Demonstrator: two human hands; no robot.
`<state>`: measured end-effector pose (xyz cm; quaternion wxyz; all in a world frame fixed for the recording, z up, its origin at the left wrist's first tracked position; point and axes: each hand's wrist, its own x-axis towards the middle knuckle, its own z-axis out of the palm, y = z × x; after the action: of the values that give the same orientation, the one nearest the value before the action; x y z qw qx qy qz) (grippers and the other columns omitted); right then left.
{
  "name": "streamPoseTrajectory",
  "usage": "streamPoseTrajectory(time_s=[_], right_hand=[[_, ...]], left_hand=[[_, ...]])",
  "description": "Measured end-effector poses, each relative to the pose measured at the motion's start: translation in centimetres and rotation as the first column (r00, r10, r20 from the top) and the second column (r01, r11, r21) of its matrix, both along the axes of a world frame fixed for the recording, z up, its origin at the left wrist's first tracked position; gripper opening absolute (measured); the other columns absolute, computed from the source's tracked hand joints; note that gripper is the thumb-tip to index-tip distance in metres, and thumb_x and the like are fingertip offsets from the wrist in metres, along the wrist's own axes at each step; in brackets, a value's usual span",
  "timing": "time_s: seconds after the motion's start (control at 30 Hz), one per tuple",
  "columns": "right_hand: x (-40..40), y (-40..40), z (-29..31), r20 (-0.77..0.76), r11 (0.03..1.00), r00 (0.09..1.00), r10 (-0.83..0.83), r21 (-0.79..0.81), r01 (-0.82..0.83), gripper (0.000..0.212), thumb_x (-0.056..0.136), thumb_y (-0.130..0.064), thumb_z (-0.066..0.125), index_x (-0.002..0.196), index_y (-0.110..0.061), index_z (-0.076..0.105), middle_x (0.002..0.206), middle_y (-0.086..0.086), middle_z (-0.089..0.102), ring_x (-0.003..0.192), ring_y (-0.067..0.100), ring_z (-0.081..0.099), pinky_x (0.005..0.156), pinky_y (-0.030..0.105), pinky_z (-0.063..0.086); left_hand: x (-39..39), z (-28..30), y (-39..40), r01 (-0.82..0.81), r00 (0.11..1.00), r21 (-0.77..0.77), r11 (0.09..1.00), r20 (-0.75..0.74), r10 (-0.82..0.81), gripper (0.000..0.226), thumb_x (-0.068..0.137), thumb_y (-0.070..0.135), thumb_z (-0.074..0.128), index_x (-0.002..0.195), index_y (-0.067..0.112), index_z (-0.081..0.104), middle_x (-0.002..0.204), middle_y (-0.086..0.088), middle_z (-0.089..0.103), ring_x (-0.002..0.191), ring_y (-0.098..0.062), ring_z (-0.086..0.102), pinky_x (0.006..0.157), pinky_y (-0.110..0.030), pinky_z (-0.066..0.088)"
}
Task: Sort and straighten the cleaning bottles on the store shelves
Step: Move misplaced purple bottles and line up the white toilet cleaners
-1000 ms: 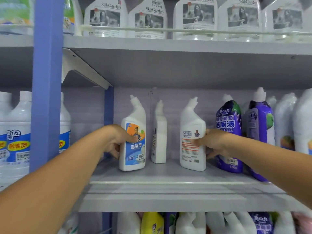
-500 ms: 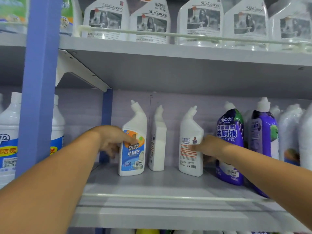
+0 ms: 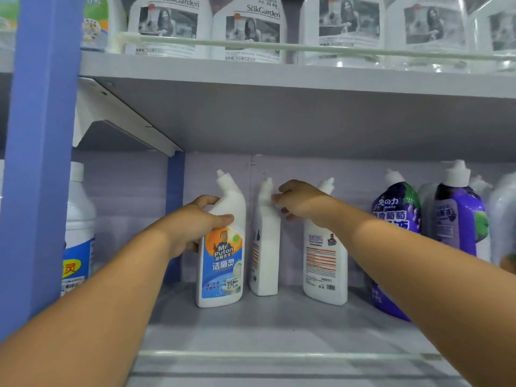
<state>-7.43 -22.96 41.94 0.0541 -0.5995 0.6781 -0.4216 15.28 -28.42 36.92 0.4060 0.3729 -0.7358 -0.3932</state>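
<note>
Grey store shelving fills the view, with a blue upright [image 3: 42, 163] at the left and a middle shelf [image 3: 279, 325] carrying three white angled-neck toilet cleaner bottles toward its far side.

Change noted: half a second ago the right hand rested on the side of the right bottle at label height. It has since risen and moved left, and now reaches for the neck of the middle bottle. The left hand has climbed from the label of the left bottle to its shoulder. Judgement: the right bottle is set aside for now and attention has passed to the middle one, which alone stands edge-on to the aisle and wants turning.

Left hand [image 3: 192, 227]: fingers curled round the shoulder of the left bottle [image 3: 223, 261], thumb across the front just above its blue label. The bottle stands upright, label forward.

Right hand [image 3: 303, 202]: fingers part spread and loosely bent, fingertips [image 3: 276, 198] touching or just short of the neck of the middle bottle [image 3: 265, 247]. No closed grip shows, and actual contact cannot be confirmed.

Right bottle [image 3: 325, 263] stands behind the right wrist, back label outward. Purple bottles [image 3: 455, 219] stand further right, and clear-labelled jugs [image 3: 251, 32] line the upper shelf.
</note>
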Motion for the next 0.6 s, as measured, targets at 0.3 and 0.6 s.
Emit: streamPoseTrajectory(time_s=[0.3,0.6], right_hand=[[1.1,-4.8,0.9,-0.194,0.998,0.98,0.049,-0.019,-0.053,0.043,0.1,-0.033,0.058,0.137,-0.013,0.049,0.12,0.006,0.062,0.095,0.02,0.064,0.076,0.028,0.053],[3.1,-7.2,0.7,-0.442,0.937,0.84,-0.314,-0.287,0.199,0.042,0.09,-0.029,0.066,0.126,-0.012,0.053,0.122,0.008,0.058,0.108,0.027,0.061,0.076,0.029,0.041]], left_hand=[[-0.2,-0.7,-1.0,0.015,0.999,0.02,1.0,-0.029,-0.014,0.042,0.095,0.031,0.071,0.131,0.037,0.05,0.098,-0.012,0.079,0.096,-0.035,0.075,0.088,-0.059,0.059],[-0.3,-1.0,-1.3,0.045,0.996,0.015,0.999,-0.075,-0.043,0.041,0.096,0.031,0.069,0.132,0.041,0.051,0.098,-0.005,0.08,0.091,-0.029,0.077,0.083,-0.056,0.061]])
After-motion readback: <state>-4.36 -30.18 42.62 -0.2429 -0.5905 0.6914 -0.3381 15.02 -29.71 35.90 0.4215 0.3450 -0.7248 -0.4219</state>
